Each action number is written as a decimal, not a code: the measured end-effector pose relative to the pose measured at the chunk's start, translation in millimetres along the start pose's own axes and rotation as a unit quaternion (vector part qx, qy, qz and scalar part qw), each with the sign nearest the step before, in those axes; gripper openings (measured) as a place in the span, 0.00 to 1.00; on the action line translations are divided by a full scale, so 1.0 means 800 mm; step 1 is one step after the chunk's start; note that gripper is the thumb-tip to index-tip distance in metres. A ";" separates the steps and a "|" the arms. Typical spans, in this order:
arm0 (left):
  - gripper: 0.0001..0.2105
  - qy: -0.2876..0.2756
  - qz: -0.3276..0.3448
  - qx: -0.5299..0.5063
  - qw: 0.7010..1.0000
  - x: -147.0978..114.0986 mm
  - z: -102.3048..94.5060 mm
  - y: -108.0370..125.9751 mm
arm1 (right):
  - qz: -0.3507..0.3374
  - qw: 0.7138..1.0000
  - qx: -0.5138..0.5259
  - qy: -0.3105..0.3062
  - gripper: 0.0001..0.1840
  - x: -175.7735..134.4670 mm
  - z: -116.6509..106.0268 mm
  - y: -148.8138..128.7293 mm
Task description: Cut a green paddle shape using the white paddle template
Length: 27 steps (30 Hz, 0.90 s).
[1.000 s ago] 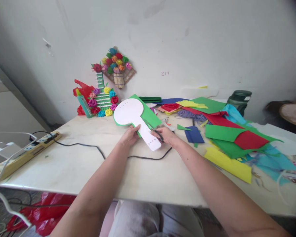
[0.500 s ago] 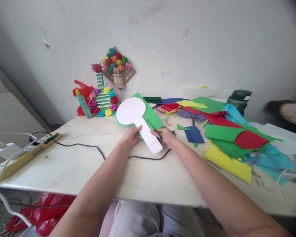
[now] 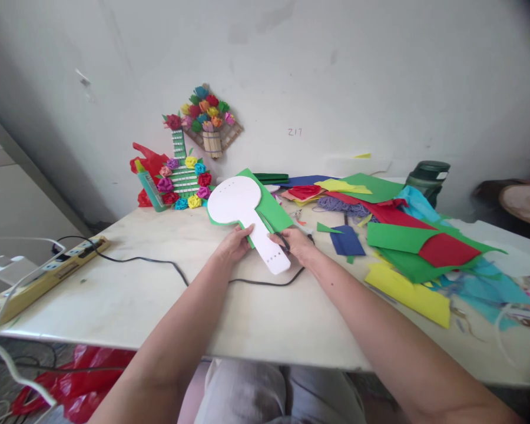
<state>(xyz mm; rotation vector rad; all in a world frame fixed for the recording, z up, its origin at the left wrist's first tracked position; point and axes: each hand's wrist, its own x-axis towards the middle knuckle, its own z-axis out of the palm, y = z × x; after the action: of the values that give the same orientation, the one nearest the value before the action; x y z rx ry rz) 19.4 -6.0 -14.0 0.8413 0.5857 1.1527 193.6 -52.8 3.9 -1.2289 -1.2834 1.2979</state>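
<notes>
A white guitar-shaped cutout point(image 3: 236, 203), round at one end with a long straight neck, lies over a green sheet point(image 3: 271, 206). Small dark dots run across its round part and its neck end. My left hand point(image 3: 237, 242) pinches the cutout and the green sheet where the neck meets the round part. In my right hand point(image 3: 294, 244) is a pair of scissors point(image 3: 284, 240) with dark handles, its blades lying along the neck's right edge at the green sheet. My right fingers also touch the neck.
Coloured sheets and scraps point(image 3: 406, 247) cover the table's right side, with a dark green bottle point(image 3: 427, 179) behind. A glue bottle point(image 3: 151, 187) leans by a flower-decorated guitar model point(image 3: 185, 179). A black cable point(image 3: 145, 259) runs from the power strip point(image 3: 53, 274) under my hands.
Almost nothing differs. The white cutout has shifted very slightly, while both hands keep their hold and the scissors stay along the neck.
</notes>
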 end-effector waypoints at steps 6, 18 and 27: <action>0.10 0.003 -0.004 0.003 1.000 -0.002 0.003 0.001 | 0.004 1.000 0.006 0.004 0.18 -0.003 0.000 -0.002; 0.09 0.002 -0.011 0.007 1.000 -0.006 0.008 0.002 | -0.011 1.000 -0.002 -0.013 0.19 0.002 -0.001 -0.001; 0.09 0.013 -0.001 0.007 1.000 -0.007 0.009 0.005 | -0.015 0.999 -0.001 -0.045 0.19 -0.001 -0.003 -0.001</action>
<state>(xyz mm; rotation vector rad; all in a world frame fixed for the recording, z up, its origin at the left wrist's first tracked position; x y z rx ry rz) 20.8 -12.2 -6.9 0.8400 0.6158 1.1607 196.3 -53.5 5.1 -1.1584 -1.3624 1.3441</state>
